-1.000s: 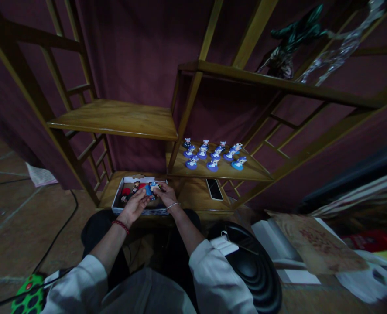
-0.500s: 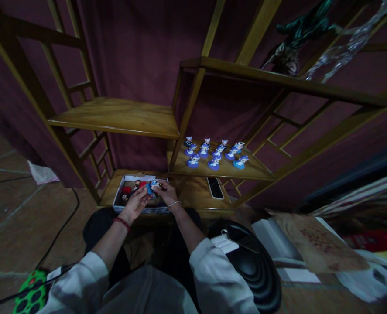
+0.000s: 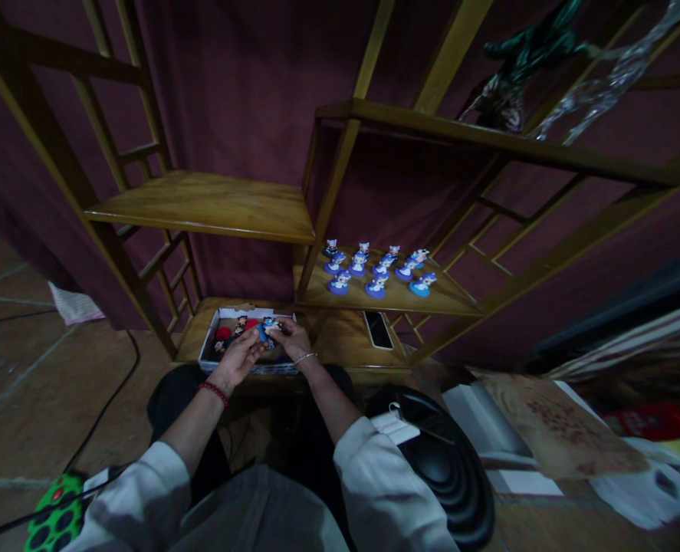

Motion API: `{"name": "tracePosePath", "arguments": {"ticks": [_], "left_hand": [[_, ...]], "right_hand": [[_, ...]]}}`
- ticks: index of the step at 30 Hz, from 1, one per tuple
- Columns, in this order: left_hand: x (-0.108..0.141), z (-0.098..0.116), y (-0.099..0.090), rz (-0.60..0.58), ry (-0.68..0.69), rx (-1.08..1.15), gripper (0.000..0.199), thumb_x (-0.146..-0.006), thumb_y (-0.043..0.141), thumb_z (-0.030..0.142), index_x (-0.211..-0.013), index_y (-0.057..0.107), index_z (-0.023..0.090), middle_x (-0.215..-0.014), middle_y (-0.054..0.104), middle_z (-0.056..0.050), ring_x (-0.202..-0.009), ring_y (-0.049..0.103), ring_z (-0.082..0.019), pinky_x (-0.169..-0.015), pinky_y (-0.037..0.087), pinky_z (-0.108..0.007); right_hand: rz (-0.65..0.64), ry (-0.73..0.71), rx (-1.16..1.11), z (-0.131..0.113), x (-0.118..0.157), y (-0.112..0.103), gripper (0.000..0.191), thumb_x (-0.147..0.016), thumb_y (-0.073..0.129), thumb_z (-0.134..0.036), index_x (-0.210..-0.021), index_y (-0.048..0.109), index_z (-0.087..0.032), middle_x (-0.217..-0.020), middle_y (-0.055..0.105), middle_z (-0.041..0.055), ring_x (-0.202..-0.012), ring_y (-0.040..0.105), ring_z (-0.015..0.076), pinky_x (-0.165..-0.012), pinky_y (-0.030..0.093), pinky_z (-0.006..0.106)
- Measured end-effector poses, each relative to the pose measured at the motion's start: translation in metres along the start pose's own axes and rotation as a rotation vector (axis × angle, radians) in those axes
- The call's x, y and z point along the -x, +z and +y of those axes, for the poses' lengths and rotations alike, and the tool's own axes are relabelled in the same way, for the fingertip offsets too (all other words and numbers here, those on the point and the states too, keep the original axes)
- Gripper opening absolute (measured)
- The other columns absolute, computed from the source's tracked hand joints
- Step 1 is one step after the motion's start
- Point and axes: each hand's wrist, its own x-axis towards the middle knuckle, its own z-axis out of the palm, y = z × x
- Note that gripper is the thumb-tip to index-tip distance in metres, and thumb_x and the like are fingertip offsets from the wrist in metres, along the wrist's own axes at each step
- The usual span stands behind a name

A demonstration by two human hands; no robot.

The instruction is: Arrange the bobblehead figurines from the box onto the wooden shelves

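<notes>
A small blue and white figurine (image 3: 269,328) is held between my two hands, above an open box (image 3: 207,354) on the low shelf. My left hand (image 3: 241,357) grips its left side, and the fingers of my right hand (image 3: 291,339) are closed on its right side. Red and black figurines (image 3: 241,325) lie inside the box. On the raised shelf at the right, several purple and white figurines (image 3: 376,285) stand in rows, with a blue-based one (image 3: 422,285) at the front right.
A phone (image 3: 379,330) lies on the low shelf right of the box. Beside my right arm is a round black object (image 3: 454,475), with cardboard (image 3: 558,425) further right. Cables and a green object (image 3: 57,514) are on the floor at left.
</notes>
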Motion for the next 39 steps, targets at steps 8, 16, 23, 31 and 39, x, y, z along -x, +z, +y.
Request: {"name": "tracePosePath", "arguments": {"ticks": [8, 16, 23, 31, 39], "left_hand": [[-0.001, -0.001, 0.001, 0.007, 0.001, -0.004, 0.007, -0.078, 0.057, 0.007, -0.077, 0.060, 0.013, -0.063, 0.063, -0.001, -0.056, 0.060, -0.009, -0.056, 0.049, -0.019], [0.000, -0.001, 0.001, 0.007, -0.003, 0.014, 0.007, -0.075, 0.060, 0.006, -0.073, 0.059, 0.013, -0.064, 0.063, -0.001, -0.057, 0.061, -0.009, -0.057, 0.050, -0.019], [0.003, -0.001, 0.000, 0.014, 0.007, -0.034, 0.010, -0.078, 0.056, 0.005, -0.075, 0.061, 0.013, -0.067, 0.065, -0.001, -0.057, 0.060, -0.008, -0.060, 0.051, -0.019], [0.008, 0.001, 0.003, -0.006, 0.010, -0.041, 0.012, -0.076, 0.058, 0.005, -0.080, 0.064, 0.014, -0.076, 0.067, -0.002, -0.064, 0.062, -0.008, -0.068, 0.052, -0.021], [0.009, -0.005, 0.002, -0.022, 0.040, -0.066, 0.024, -0.075, 0.056, 0.000, -0.090, 0.068, 0.016, -0.090, 0.068, -0.003, -0.077, 0.063, -0.010, -0.079, 0.051, -0.025]], "right_hand": [[-0.005, -0.060, 0.095, 0.003, 0.000, -0.002, 0.031, -0.061, 0.067, -0.035, -0.088, 0.064, -0.021, -0.079, 0.066, -0.0021, -0.073, 0.059, 0.0141, -0.072, 0.048, 0.027], [0.015, -0.121, 0.215, -0.006, 0.003, -0.003, 0.025, -0.062, 0.066, -0.035, -0.085, 0.066, -0.025, -0.078, 0.067, -0.0031, -0.075, 0.060, 0.0152, -0.074, 0.048, 0.027], [-0.018, -0.197, 0.332, -0.007, 0.004, -0.004, 0.022, -0.065, 0.066, -0.030, -0.087, 0.067, -0.028, -0.081, 0.067, -0.0036, -0.073, 0.061, 0.0156, -0.073, 0.046, 0.027], [-0.056, -0.282, 0.383, -0.015, 0.009, -0.003, 0.022, -0.072, 0.060, -0.027, -0.093, 0.066, -0.028, -0.088, 0.068, -0.0013, -0.079, 0.062, 0.0172, -0.077, 0.047, 0.029], [-0.064, -0.280, 0.431, -0.011, 0.010, -0.007, 0.028, -0.071, 0.062, -0.029, -0.099, 0.065, -0.027, -0.092, 0.069, -0.0004, -0.082, 0.063, 0.0174, -0.079, 0.049, 0.030]]}}
